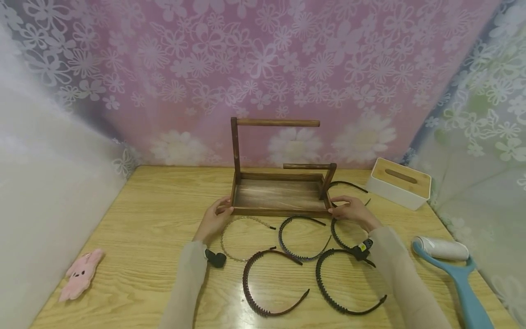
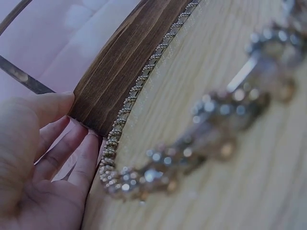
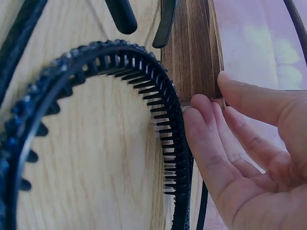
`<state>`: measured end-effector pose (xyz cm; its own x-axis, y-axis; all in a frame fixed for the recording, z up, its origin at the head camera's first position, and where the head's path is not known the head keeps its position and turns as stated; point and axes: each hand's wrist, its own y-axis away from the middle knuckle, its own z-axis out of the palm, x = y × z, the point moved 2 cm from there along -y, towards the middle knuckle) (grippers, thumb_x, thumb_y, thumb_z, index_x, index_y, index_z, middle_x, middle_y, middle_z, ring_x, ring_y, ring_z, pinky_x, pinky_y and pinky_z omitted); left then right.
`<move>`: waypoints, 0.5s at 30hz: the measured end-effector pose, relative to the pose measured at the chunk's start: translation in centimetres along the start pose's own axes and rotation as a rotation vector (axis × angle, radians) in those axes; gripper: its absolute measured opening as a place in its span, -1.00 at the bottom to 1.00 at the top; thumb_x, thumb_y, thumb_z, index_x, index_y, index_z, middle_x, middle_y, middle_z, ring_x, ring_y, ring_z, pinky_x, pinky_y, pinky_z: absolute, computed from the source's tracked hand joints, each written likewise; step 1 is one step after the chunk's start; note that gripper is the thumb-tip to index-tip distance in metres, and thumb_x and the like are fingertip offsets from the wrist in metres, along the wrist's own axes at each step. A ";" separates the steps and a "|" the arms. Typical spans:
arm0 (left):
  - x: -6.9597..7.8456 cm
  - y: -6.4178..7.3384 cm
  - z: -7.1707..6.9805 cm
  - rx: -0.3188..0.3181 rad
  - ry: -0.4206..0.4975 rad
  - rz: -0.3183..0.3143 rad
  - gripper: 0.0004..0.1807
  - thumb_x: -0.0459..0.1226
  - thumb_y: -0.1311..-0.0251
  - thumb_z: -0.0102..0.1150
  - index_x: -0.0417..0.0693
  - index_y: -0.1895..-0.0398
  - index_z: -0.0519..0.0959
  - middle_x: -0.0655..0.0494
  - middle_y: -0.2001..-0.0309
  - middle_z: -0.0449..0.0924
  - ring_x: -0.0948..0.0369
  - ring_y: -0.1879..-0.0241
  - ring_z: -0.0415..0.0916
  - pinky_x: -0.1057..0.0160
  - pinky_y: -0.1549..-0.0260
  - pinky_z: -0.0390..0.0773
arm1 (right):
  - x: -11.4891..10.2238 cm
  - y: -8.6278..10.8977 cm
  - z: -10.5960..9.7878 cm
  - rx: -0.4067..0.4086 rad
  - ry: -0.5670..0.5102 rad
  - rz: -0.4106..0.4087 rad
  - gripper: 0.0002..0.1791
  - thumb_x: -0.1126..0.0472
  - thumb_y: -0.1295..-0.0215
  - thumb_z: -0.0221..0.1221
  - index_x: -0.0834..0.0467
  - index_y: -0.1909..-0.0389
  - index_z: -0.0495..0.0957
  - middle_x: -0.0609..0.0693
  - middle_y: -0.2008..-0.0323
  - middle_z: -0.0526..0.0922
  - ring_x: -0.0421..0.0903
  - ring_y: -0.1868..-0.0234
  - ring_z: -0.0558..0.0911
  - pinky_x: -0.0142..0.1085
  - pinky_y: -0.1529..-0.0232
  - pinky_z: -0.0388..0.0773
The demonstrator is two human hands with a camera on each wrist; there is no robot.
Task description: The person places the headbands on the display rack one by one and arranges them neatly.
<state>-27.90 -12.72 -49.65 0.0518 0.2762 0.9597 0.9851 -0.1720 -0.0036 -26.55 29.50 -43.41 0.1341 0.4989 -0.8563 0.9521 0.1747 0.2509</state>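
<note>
A dark brown wooden tray stand (image 1: 279, 194) with two horizontal bars, a tall one at left and a low one at right, stands on the table. My left hand (image 1: 213, 220) holds its front left corner; in the left wrist view the thumb (image 2: 55, 104) lies on the top edge. At the front right corner, my right hand (image 1: 354, 212) grips the stand between thumb and fingers. A beaded headband (image 1: 223, 237) lies beside my left hand. Near the stand's front lies a dark toothed headband (image 1: 281, 237); another dark headband (image 1: 334, 234) is partly hidden under my right wrist.
Two more headbands, a reddish-dark one (image 1: 245, 281) and a black one (image 1: 319, 276), lie nearer the front. Behind my right hand is another black headband (image 1: 349, 183). A tissue box (image 1: 394, 189) and a blue-handled lint roller (image 1: 460, 278) are at right, a pink plush toy (image 1: 82, 275) at left.
</note>
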 end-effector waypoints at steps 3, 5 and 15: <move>-0.1 0.1 0.0 -0.001 0.007 0.004 -0.48 -0.23 -0.41 0.08 -0.04 -0.40 0.32 -0.18 -0.28 0.38 -0.15 -0.28 0.39 -0.07 -0.22 0.47 | 0.2 -0.1 0.0 0.009 -0.008 0.006 -0.35 0.27 -0.34 0.20 0.43 -0.36 0.22 0.26 0.07 0.71 0.03 0.11 0.73 -0.11 -0.01 0.66; -0.1 0.1 0.1 0.003 0.010 -0.004 -0.49 -0.22 -0.41 0.08 -0.01 -0.40 0.33 -0.15 -0.28 0.39 -0.13 -0.27 0.40 -0.05 -0.21 0.48 | 0.3 -0.1 0.1 0.011 -0.007 0.007 -0.34 0.26 -0.34 0.21 0.42 -0.37 0.22 0.24 0.08 0.72 0.00 0.12 0.73 -0.12 -0.01 0.66; -0.2 0.1 0.0 0.022 0.004 0.015 -0.51 -0.22 -0.40 0.09 0.01 -0.38 0.36 -0.13 -0.27 0.42 -0.09 -0.25 0.43 -0.02 -0.18 0.51 | 0.2 0.2 0.3 0.021 0.015 -0.017 -0.33 0.23 -0.37 0.18 0.42 -0.39 0.19 0.31 0.04 0.68 0.01 0.11 0.72 -0.09 -0.05 0.64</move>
<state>-27.83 -12.80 -49.85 0.0661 0.2695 0.9607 0.9876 -0.1549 -0.0245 -26.23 29.43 -43.66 0.1133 0.5088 -0.8534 0.9599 0.1655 0.2261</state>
